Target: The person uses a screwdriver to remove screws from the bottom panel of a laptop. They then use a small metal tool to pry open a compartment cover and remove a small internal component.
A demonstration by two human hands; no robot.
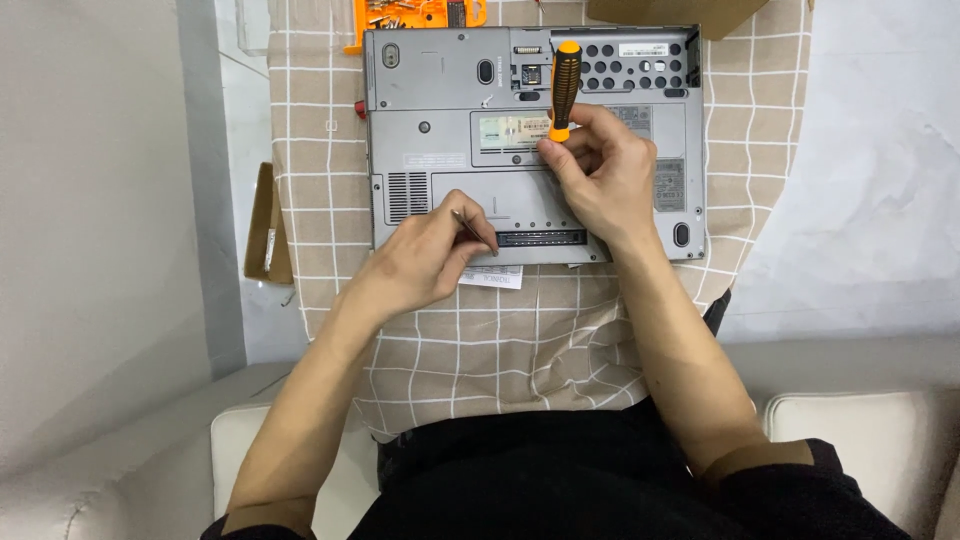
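Note:
A grey laptop [440, 130] lies upside down on a round table covered by a beige checked cloth [500, 340]. My right hand [600, 175] grips a screwdriver with an orange and black handle [565, 85], held over the middle of the laptop's underside. My left hand [430, 255] rests at the laptop's near edge and pinches a thin metal tool [472, 230] beside a dark connector slot [540, 238].
An orange tray of small parts [415, 15] sits beyond the laptop at the table's far edge. A brown cardboard box [680, 12] is at the far right. A cardboard piece [266, 225] lies left of the table. A white paper slip [495, 276] pokes out under the laptop.

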